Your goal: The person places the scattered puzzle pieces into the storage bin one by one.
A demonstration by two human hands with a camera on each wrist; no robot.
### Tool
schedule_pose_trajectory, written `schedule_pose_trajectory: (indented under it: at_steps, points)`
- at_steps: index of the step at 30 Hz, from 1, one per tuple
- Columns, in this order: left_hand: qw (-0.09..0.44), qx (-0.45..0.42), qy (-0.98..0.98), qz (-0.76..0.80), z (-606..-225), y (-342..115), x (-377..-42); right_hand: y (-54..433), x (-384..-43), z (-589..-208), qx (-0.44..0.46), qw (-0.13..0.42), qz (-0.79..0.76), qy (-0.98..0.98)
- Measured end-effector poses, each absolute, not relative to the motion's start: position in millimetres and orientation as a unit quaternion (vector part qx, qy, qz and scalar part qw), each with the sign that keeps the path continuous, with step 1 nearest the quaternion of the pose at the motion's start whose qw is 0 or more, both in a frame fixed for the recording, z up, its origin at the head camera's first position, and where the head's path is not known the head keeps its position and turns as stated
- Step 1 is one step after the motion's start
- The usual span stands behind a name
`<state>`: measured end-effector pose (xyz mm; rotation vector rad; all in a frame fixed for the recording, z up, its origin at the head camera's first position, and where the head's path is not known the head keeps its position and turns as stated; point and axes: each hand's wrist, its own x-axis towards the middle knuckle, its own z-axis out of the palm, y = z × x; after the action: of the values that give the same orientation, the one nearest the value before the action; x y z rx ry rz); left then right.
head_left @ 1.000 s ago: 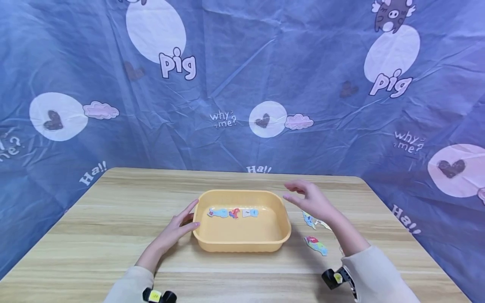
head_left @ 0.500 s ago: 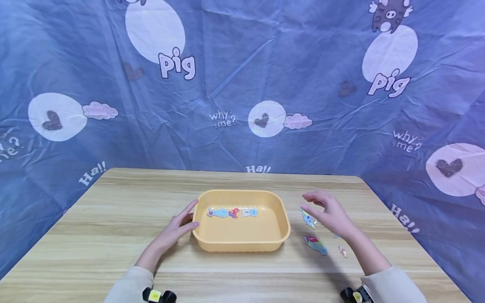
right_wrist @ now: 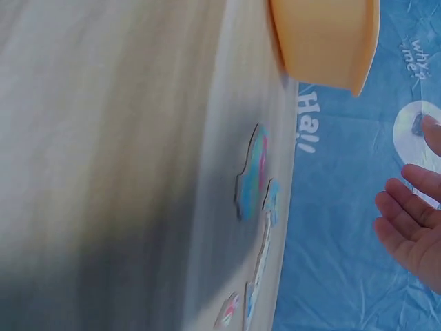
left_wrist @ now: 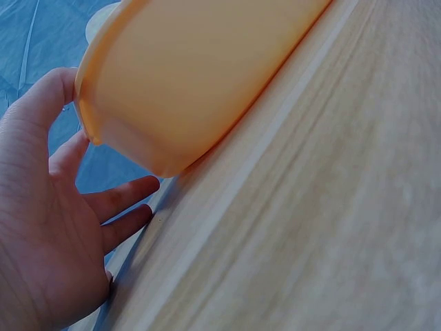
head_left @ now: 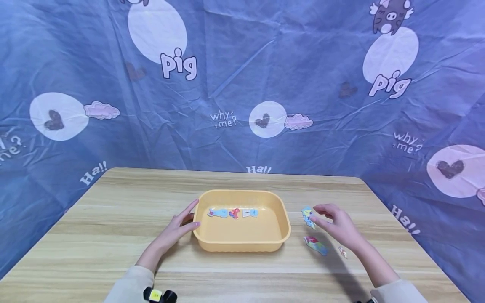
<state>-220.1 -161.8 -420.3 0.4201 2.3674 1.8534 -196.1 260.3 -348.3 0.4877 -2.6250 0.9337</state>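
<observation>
A yellow plastic tray (head_left: 242, 235) stands mid-table with a few flat printed puzzle-like pieces (head_left: 218, 213) lying in a row inside it. My left hand (head_left: 176, 227) holds the tray's left end, thumb and index finger at the rim; its other fingers stay off the wall in the left wrist view. My right hand (head_left: 339, 225) hovers to the right of the tray with relaxed fingers and holds nothing. Close to its fingertips lies a blue and yellow piece (head_left: 307, 216). Nearer me are a red and green-blue piece (head_left: 315, 245) and a small pinkish piece (head_left: 342, 252).
The wooden table (head_left: 212, 282) carries everything. A blue printed cloth (head_left: 212, 84) hangs behind and at both sides. In the right wrist view, a long thin piece (right_wrist: 260, 258) lies among the loose pieces, which rest flat and apart from the tray.
My right hand has moved right, away from the tray's right rim, and lower over the loose pieces. The left hand and the tray have stayed in place.
</observation>
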Motion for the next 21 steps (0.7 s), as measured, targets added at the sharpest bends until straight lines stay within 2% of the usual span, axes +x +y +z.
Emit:
schedule_pose_trajectory:
  at_steps: [14,21]
  points:
    - [0.051,0.143,0.779,0.609,-420.0,-163.7,-220.1,278.1,-182.7,-362.4,0.161,0.111,0.322,-0.926]
    - [0.035,0.166,0.787,0.593,-419.6,-162.8,-218.2,285.9,-178.6,-370.2,0.141,0.068,0.318,-0.935]
